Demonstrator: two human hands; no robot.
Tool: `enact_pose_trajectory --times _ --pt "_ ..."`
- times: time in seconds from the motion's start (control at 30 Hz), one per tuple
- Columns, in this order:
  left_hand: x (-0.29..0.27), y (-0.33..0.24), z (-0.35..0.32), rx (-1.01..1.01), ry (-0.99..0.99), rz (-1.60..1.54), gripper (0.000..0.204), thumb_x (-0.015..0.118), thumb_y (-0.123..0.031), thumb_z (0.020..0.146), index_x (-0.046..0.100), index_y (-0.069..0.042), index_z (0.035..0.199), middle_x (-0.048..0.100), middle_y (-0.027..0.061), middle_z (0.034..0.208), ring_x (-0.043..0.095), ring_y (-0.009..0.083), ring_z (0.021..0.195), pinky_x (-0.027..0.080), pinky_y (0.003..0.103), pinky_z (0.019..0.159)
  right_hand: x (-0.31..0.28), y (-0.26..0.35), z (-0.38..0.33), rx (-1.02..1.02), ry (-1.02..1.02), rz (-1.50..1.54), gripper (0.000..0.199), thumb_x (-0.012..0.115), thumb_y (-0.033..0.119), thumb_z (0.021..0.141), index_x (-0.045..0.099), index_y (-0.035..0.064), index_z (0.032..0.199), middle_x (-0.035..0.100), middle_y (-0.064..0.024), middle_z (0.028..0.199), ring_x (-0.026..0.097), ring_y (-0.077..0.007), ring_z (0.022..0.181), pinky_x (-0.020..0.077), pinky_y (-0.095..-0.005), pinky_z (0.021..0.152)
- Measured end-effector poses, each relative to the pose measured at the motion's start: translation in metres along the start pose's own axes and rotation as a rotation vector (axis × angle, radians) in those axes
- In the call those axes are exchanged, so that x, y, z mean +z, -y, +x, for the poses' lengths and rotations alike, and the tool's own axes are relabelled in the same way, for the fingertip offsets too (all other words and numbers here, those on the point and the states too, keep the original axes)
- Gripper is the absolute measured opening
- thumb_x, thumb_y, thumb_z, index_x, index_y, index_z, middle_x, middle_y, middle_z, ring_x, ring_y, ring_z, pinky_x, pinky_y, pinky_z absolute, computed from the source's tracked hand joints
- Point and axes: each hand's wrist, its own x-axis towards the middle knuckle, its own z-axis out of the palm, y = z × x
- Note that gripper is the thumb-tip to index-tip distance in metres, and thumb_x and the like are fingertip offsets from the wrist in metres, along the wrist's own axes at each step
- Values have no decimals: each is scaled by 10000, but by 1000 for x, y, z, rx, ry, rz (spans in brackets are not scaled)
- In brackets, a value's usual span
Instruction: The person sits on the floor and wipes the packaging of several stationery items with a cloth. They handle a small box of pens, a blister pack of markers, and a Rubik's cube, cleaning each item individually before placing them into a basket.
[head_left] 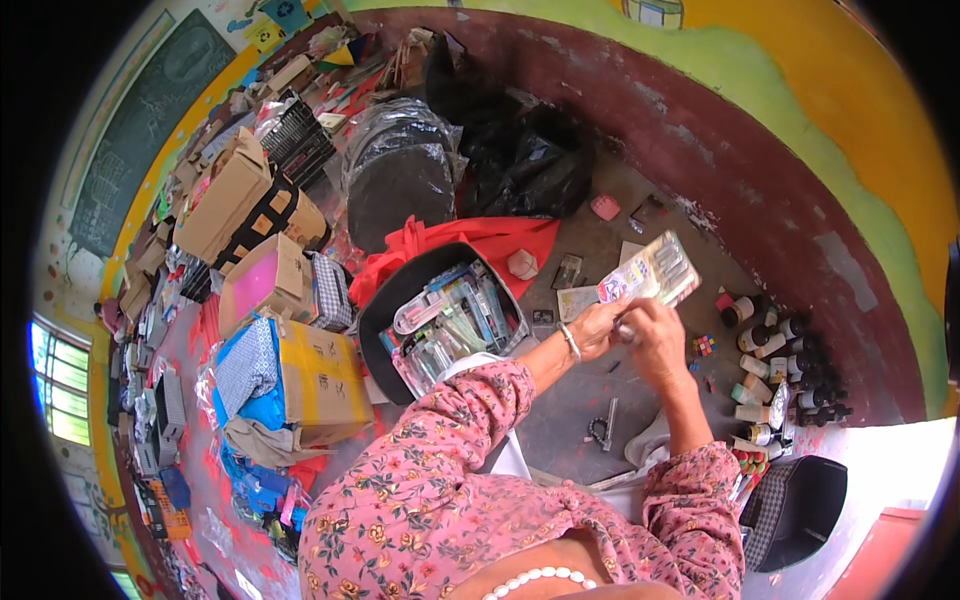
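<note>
My left hand (595,330), with a white bracelet at its wrist, is closed on the lower end of a clear flat package (650,272). Several grey, elongated pieces show through its plastic, beside a white and pink printed part; their exact kind cannot be made out. Fingers curled, my right hand (655,345) grips the same end of the package, right against the left one. To the left of my hands a dark bin (375,330) stands on red cloth, filled with clear packs of slim, pen-like items (450,320).
Bottles and jars (770,365) stand in a group on the right by the wall. A puzzle cube (704,345) lies on the floor near my right forearm. Cardboard boxes (325,375) crowd the left side. Black plastic bags (530,160) slump behind the bin; another dark bin (800,510) lies lower right.
</note>
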Motion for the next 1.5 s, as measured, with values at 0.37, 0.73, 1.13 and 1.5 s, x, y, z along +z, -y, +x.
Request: enact_pose_trajectory --times 0.37,0.73,1.13,1.5 --pt "15 -15 -9 -42 18 142 354 454 -139 881 404 31 1187 518 133 1130 531 246 1019 473 397 832 -61 -98 -13 911 -787 943 163 547 -57 681 595 4 825 606 -60 791 581 -140 717 469 -276 690" --pt "19 -9 -14 -126 109 44 342 499 -10 817 452 -35 1155 528 106 1114 547 248 990 467 468 830 -19 -33 5 51 -10 -199 181 547 -20 623 566 91 765 546 -60 814 553 -264 770 448 -343 643" --pt "15 -2 -11 -186 80 167 296 534 -40 817 476 -67 1106 548 61 1040 561 209 926 498 443 779 -7 -22 10 186 -27 74 256 520 -68 597 580 61 810 565 -99 810 556 -289 804 451 -341 702" --pt "15 -6 -17 -147 76 131 277 530 -18 812 479 -19 1085 549 92 1039 567 218 930 512 416 760 -14 -47 7 282 -223 -14 245 572 -27 573 574 70 798 556 -124 795 545 -320 766 450 -368 668"
